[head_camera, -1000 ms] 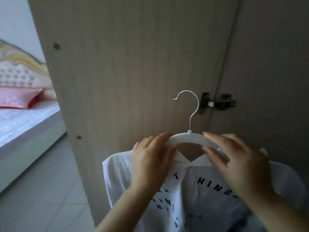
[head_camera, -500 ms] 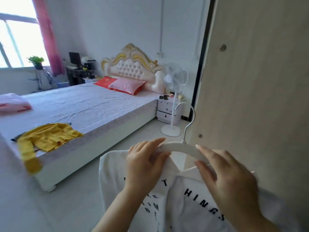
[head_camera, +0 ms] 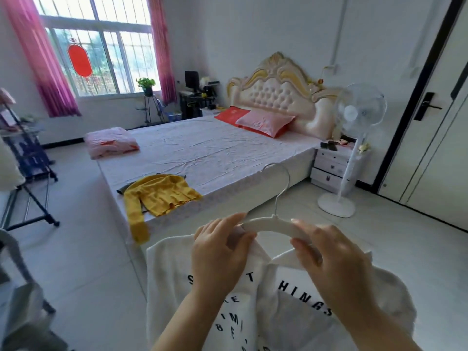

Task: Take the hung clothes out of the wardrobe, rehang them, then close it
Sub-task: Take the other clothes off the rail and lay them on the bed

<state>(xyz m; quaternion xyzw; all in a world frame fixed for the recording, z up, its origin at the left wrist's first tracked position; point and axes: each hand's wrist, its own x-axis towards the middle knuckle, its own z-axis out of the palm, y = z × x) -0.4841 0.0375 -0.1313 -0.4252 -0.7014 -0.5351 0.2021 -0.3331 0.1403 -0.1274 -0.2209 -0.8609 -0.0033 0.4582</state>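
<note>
A white hanger (head_camera: 274, 225) with a thin metal hook carries a white T-shirt (head_camera: 172, 274) printed with black letters, held low in front of me. My left hand (head_camera: 220, 252) grips the hanger's left arm together with the shirt's shoulder. My right hand (head_camera: 334, 259) pinches the hanger's right arm at the collar. A yellow top (head_camera: 158, 192) lies on the near corner of the bed (head_camera: 215, 148), one sleeve hanging over the edge. The wardrobe is out of view.
A pedestal fan (head_camera: 354, 138) and a white nightstand (head_camera: 331, 165) stand right of the bed. A door (head_camera: 435, 117) is at the far right. A black folding rack (head_camera: 27, 158) stands at the left. A folded pink quilt (head_camera: 111, 141) lies on the bed.
My view has swung left, away from the wardrobe door and onto the bedroom and bed. Both hands keep the same hold on the hanger and white shirt.
</note>
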